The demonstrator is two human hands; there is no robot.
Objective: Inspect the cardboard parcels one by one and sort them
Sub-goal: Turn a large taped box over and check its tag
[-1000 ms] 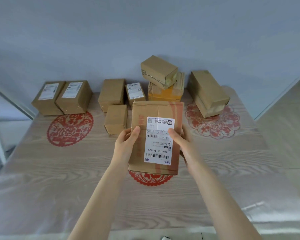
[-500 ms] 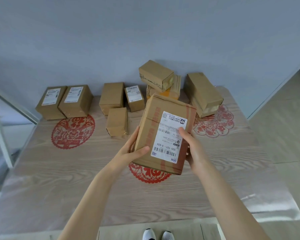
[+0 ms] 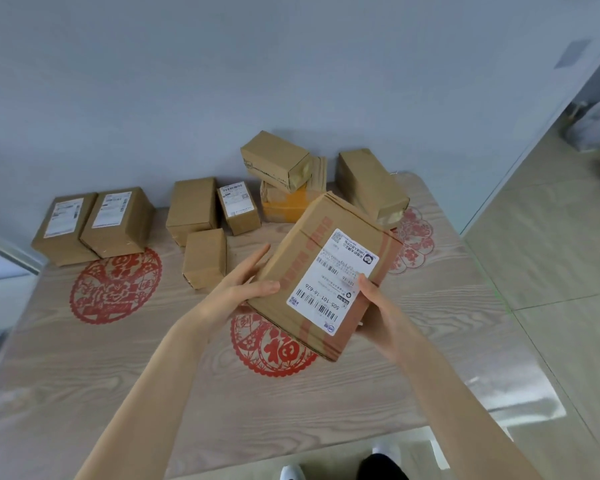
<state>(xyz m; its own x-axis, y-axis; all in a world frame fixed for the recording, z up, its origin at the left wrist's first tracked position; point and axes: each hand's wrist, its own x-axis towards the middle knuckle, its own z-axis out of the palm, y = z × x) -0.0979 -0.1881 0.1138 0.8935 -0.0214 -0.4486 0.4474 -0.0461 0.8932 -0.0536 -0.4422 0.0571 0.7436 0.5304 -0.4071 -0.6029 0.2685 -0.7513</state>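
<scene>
Wood-grain table (image 3: 84,393) set against a grey wall (image 3: 291,64). Nearest, the held parcel (image 3: 302,268) is clear of the surface and tilted above the central red decal (image 3: 274,351), with its label (image 3: 329,285) facing up. The left hand (image 3: 236,289) clamps its left edge, thumb on top and fingers along the side. The right hand (image 3: 378,313) grips the near right corner, thumb on the label, fingers hidden beneath. Risk: tilt plus edge-only holds could let it slip. Further back, a skewed stacked parcel (image 3: 278,161) may topple if knocked during placement.

Three red paper-cuts (image 3: 115,285) are spread across the wood-grain counter (image 3: 84,375); a grey wall (image 3: 187,81) is seen beyond, tiled floor (image 3: 551,271) at right.
</scene>
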